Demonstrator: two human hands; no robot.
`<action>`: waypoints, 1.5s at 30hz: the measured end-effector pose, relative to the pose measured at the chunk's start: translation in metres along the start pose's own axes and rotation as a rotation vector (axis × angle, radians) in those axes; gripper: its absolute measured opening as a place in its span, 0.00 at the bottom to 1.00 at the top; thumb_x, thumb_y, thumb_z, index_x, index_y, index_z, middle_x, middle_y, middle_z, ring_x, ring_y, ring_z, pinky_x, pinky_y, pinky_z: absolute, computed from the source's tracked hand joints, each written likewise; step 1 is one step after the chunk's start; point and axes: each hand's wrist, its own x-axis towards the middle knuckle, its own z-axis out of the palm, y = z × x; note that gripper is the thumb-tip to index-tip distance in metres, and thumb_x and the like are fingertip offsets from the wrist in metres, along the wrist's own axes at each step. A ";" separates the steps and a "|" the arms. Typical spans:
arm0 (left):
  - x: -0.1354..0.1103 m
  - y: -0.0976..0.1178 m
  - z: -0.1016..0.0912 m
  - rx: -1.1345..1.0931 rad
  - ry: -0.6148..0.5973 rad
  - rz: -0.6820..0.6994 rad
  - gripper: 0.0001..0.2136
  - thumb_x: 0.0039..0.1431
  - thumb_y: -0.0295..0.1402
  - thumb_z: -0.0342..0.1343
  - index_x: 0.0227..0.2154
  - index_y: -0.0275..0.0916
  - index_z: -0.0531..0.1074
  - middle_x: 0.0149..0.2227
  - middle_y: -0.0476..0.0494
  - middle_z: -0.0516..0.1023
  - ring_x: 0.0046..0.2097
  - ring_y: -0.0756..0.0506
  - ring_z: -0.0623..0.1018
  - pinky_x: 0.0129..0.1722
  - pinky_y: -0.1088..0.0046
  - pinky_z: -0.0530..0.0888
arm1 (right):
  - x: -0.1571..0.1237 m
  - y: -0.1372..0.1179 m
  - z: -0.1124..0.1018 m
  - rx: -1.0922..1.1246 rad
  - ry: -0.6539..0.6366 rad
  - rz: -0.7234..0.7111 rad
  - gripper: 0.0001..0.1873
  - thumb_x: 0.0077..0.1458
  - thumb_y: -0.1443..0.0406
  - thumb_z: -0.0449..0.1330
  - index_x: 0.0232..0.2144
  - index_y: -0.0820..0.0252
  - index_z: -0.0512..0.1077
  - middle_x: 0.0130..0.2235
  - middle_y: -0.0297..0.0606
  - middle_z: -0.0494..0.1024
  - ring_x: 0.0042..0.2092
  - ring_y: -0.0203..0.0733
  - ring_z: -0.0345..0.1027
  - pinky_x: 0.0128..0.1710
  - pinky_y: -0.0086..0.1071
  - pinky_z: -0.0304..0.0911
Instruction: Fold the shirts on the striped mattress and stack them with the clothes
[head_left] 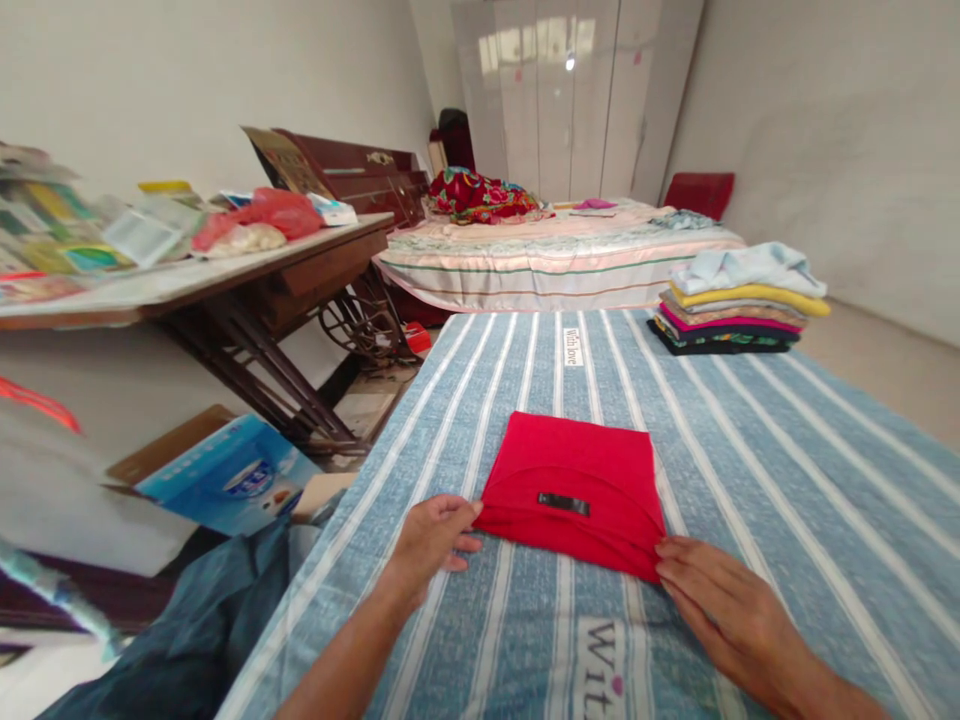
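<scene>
A red shirt [581, 450], folded into a rough rectangle, lies on the blue-and-white striped cloth [480, 650]. Its neckline faces me and a small black label [564, 503] shows inside the collar. My left hand [435, 540] pinches the shirt's near left corner between thumb and index finger, the other fingers loosely curled beneath. At the near right corner, my right hand [731, 600] has its fingers pressed together on the red fabric's edge. Farther back on the right stands a stack of folded clothes [739, 300], with a pale blue garment on top.
A wooden table [300, 270] with bags and boxes stands along the left wall. Below it is a blue carton [232, 480], near dark cloth [217, 610]. Beyond the striped surface is a bed [525, 265] with a red floral blanket [480, 195]. White wardrobes [555, 110] rise behind.
</scene>
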 end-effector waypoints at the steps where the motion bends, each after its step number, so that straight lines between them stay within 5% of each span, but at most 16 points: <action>1: 0.003 0.001 0.000 0.015 -0.007 -0.011 0.17 0.44 0.43 0.60 0.32 0.35 0.70 0.27 0.47 0.73 0.26 0.48 0.76 0.19 0.78 0.68 | 0.000 0.000 -0.002 0.015 -0.005 0.013 0.13 0.56 0.74 0.54 0.43 0.62 0.71 0.42 0.43 0.77 0.47 0.43 0.70 0.46 0.36 0.69; 11: 0.015 0.009 -0.002 0.052 -0.140 -0.106 0.20 0.42 0.48 0.61 0.29 0.34 0.70 0.22 0.44 0.75 0.23 0.47 0.76 0.19 0.76 0.67 | 0.035 0.032 -0.027 0.131 0.006 0.463 0.08 0.56 0.63 0.54 0.36 0.55 0.73 0.34 0.33 0.78 0.34 0.38 0.73 0.36 0.30 0.70; 15: 0.015 0.008 -0.002 0.024 -0.175 -0.123 0.16 0.43 0.44 0.61 0.28 0.35 0.68 0.22 0.43 0.76 0.23 0.47 0.76 0.19 0.77 0.67 | 0.046 0.040 -0.019 0.199 -0.058 0.607 0.10 0.54 0.59 0.54 0.33 0.55 0.74 0.34 0.32 0.79 0.33 0.39 0.73 0.36 0.32 0.69; 22: 0.016 0.003 0.003 -0.008 -0.145 -0.115 0.12 0.43 0.38 0.61 0.26 0.36 0.68 0.19 0.47 0.74 0.20 0.49 0.74 0.21 0.77 0.68 | 0.078 0.071 0.008 0.215 -0.187 0.622 0.12 0.52 0.59 0.54 0.35 0.54 0.74 0.38 0.35 0.78 0.38 0.43 0.72 0.41 0.37 0.66; 27: 0.002 0.002 -0.004 -0.180 -0.187 -0.167 0.17 0.44 0.42 0.62 0.33 0.35 0.70 0.31 0.38 0.79 0.37 0.40 0.79 0.29 0.68 0.74 | 0.123 0.106 0.030 0.209 -0.368 0.639 0.09 0.48 0.61 0.57 0.33 0.55 0.74 0.38 0.36 0.78 0.42 0.46 0.71 0.44 0.36 0.62; 31: -0.016 -0.004 -0.003 -0.475 -0.264 -0.286 0.13 0.52 0.36 0.57 0.39 0.35 0.71 0.48 0.32 0.74 0.52 0.38 0.73 0.37 0.62 0.76 | 0.153 0.125 0.054 0.307 -0.464 0.673 0.13 0.45 0.59 0.62 0.33 0.59 0.75 0.34 0.37 0.78 0.38 0.44 0.71 0.38 0.31 0.64; 37: -0.034 -0.013 0.022 -0.745 -0.261 -0.371 0.08 0.55 0.29 0.52 0.37 0.32 0.70 0.53 0.29 0.69 0.53 0.37 0.71 0.39 0.59 0.75 | 0.172 0.134 0.085 0.446 -0.594 0.762 0.13 0.43 0.57 0.63 0.29 0.61 0.75 0.25 0.32 0.75 0.29 0.38 0.68 0.27 0.27 0.60; 45: -0.045 -0.023 0.075 -0.886 -0.360 -0.441 0.08 0.55 0.30 0.53 0.37 0.35 0.66 0.49 0.28 0.71 0.50 0.36 0.73 0.40 0.59 0.74 | 0.180 0.133 0.085 0.604 -0.753 0.884 0.20 0.38 0.52 0.66 0.27 0.63 0.76 0.26 0.38 0.77 0.27 0.39 0.69 0.26 0.29 0.63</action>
